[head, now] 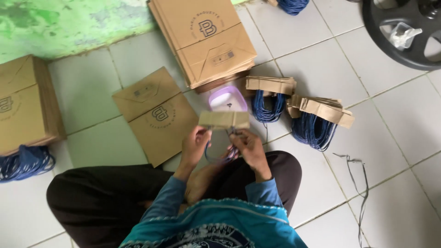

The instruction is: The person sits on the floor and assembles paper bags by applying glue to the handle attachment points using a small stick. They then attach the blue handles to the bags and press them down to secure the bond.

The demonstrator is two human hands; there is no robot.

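At far left a stack of brown paper bags (25, 103) lies on the white tiled floor (404, 115), a bundle of blue cord (25, 163) touching its near edge. Right of it a single bag (156, 115) lies flat beside the seated person's knee, and a taller stack of bags (204, 39) sits beyond it by the green wall (69, 23). At centre, the left hand (195, 144) pinches the lower left edge of a folded cardboard strip (224, 119), thumb and fingers closed on it. The strip is held level just above both hands, in front of a lilac plastic tub (227, 98). The right hand (248, 147) is curled shut around a blue cord loop (220, 156) that hangs from the strip and runs between the two hands. Further right, two bundles of cord handles (268, 98) (317, 121), each topped with cardboard strips, lie on the tiles; loose dark string (356, 174) trails near them. A black wheel (404, 32) fills the top right corner
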